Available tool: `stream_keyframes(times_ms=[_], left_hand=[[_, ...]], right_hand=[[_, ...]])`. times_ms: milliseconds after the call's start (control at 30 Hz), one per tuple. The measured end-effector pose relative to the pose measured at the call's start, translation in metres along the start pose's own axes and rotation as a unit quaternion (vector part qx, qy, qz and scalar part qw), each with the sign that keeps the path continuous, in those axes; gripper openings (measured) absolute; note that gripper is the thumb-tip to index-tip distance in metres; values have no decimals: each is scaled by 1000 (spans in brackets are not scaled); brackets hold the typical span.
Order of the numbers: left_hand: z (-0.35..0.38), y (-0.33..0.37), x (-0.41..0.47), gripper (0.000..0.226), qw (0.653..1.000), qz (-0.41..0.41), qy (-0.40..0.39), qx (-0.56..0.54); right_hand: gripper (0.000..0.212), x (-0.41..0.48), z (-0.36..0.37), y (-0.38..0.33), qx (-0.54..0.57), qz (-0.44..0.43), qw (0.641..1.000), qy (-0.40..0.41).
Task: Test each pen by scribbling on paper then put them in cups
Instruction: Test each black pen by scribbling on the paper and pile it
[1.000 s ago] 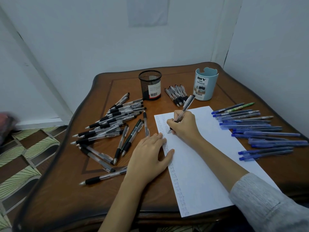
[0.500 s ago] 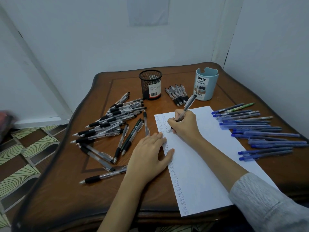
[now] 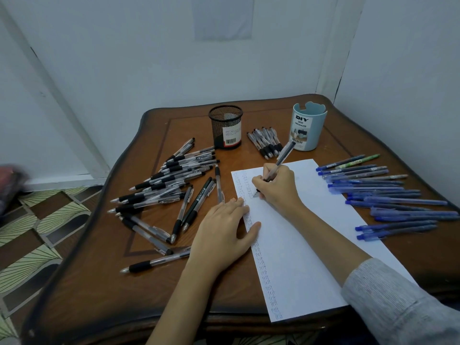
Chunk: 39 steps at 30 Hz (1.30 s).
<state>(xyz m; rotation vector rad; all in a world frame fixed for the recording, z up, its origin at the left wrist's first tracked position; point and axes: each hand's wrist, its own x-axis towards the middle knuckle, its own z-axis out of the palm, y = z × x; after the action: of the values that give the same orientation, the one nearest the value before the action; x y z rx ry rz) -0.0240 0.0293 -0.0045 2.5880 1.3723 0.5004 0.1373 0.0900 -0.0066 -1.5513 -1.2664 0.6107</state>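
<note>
1. Wooden table [image 3: 104,282], pushed into a pale-walled corner, is carrying the whole job. Near its middle the pen being tested [image 3: 283,156] is leaning back toward the far edge, its tip touching the paper [image 3: 306,245] close to the sheet's far left corner.
2. The right hand [image 3: 276,189] is pinching that pen low on the barrel, fingers curled round it, with the heel of the hand resting on the sheet.
3. The left hand [image 3: 221,229] is lying spread and flat, its thumb and fingertips pressing down the sheet's left edge while the palm is sitting on bare wood.
4. Small "test" words are running down the left margin in a column, and the tip is working just right of that column's top, so the step in hand is likely the writing trial itself.
5. Doing it well probably means pressing lightly, writing a short mark in clean space beside the existing ones, and watching whether ink is flowing evenly. The flat hand should be holding the sheet from sliding.
6. Farther out, a small group of pens [image 3: 266,143] is lying between the black mesh cup [image 3: 226,128] and the blue cup [image 3: 308,130]. A loose heap of black-grip pens [image 3: 171,181] is spreading to the left, and a row of blue pens [image 3: 388,195] is lying just beside the paper on the right. No pen is showing above either rim.
</note>
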Motion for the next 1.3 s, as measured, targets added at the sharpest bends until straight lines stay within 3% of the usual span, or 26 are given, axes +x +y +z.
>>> stream_keyframes(times_ms=[200,333,400,567,1000,1233,1300], left_hand=[[1,0,0,55,1000,3,2,0],[-1,0,-1,54,1000,4,5,-2],[0,0,0,54,1000,4,5,-1],[-2,1,0,55,1000,2,1,0],[-3,3,-1,55,1000,-1,3,-1],[-3,2,0,54,1000,-3,12,-1],[-3,1,1,55,1000,-4,8,2]], right_hand=[[23,-1,0,0,8,20,1000,4],[27,2,-7,-5,192,121,974,5],[23,2,-10,-7,215,136,967,-8],[40,1,-14,-5,196,116,973,-40],[31,-2,-11,-6,142,71,987,-36],[29,9,-16,-7,196,133,970,-61],[26,18,-22,-5,146,95,984,-46]])
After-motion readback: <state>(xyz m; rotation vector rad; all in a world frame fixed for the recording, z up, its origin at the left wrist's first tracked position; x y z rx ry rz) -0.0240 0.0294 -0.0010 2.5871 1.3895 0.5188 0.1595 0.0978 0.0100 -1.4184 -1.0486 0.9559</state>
